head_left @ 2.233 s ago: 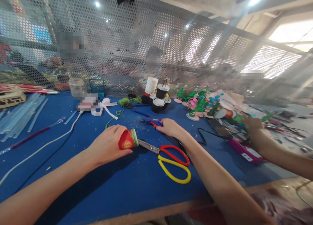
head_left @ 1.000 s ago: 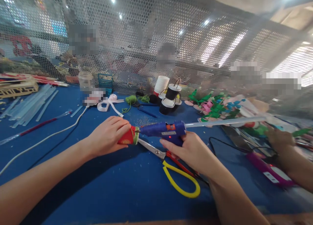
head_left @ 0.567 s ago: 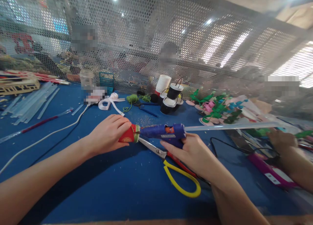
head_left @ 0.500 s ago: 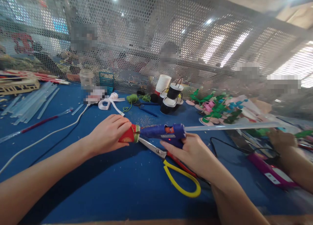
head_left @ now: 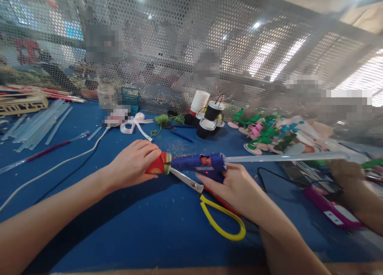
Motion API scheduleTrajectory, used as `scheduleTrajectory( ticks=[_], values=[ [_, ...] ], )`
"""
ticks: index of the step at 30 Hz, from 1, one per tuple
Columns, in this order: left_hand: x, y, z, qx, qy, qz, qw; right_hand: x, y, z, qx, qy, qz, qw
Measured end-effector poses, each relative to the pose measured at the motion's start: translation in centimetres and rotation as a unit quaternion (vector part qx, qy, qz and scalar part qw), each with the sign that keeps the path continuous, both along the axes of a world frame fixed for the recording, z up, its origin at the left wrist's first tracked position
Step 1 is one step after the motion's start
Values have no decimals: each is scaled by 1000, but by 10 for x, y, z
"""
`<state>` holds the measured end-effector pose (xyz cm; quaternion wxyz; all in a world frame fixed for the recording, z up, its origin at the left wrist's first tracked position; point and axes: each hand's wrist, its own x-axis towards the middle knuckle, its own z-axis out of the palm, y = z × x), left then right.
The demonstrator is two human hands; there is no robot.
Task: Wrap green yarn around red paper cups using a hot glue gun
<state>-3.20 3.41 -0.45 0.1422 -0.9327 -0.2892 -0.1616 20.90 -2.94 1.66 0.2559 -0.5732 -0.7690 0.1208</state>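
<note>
My left hand (head_left: pixel 131 165) grips a small red cup (head_left: pixel 158 165) lying on its side on the blue table (head_left: pixel 143 235), its green-wound rim facing right. My right hand (head_left: pixel 239 189) holds a blue glue gun (head_left: pixel 200 163) level, with its nozzle touching the cup's rim. A long clear glue stick (head_left: pixel 284 158) juts from the gun's back to the right. Scissors with red and yellow handles (head_left: pixel 221 219) lie on the table just under the gun.
A perforated metal screen (head_left: pixel 179 47) walls the table's far side. Black and white cups (head_left: pixel 206 115), green twine (head_left: pixel 161 120) and a white ribbon (head_left: pixel 134 123) lie beyond. Clear glue sticks (head_left: pixel 38 123) lie far left. Another person's hand (head_left: pixel 347 175) rests at right by green and pink craft pieces (head_left: pixel 266 133).
My right hand picked the glue gun up from the table and brought its nozzle to the cup's rim. In the last half second it barely moves.
</note>
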Motion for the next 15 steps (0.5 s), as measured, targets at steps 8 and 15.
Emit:
scheduleTrajectory(
  ticks=[8, 15],
  values=[
    [0, 2, -1, 17, 10, -25, 1000, 2, 1, -1, 2, -13, -25, 1000],
    [-2, 1, -2, 52, 11, -44, 998, 2, 1, 1, -15, -20, -33, 999]
  ],
)
